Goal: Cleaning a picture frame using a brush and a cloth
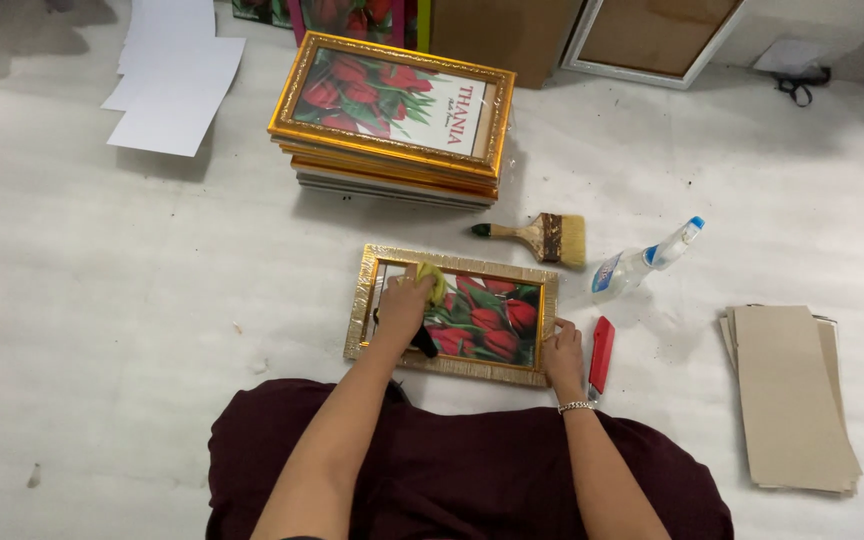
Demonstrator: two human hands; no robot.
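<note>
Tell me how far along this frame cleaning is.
Looks done: a stack of gold frames sits apart on the floor, though I can't tell if they're wiped. In hand: the left hand presses a yellow cloth on the tulip frame; the right hand steadies its corner. Left: most of its glass.

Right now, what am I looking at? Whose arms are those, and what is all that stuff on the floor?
The camera sits on a person's head and looks down, so the arms are that person's own. The left hand presses a yellow cloth on the glass of a gold picture frame with red tulips inside. The right hand rests on the frame's right edge. Beside it lies a red cutter. Farther off are a paintbrush, a spray bottle, a stack of gold frames, brown boards and white sheets, all on a white floor cover.
</note>
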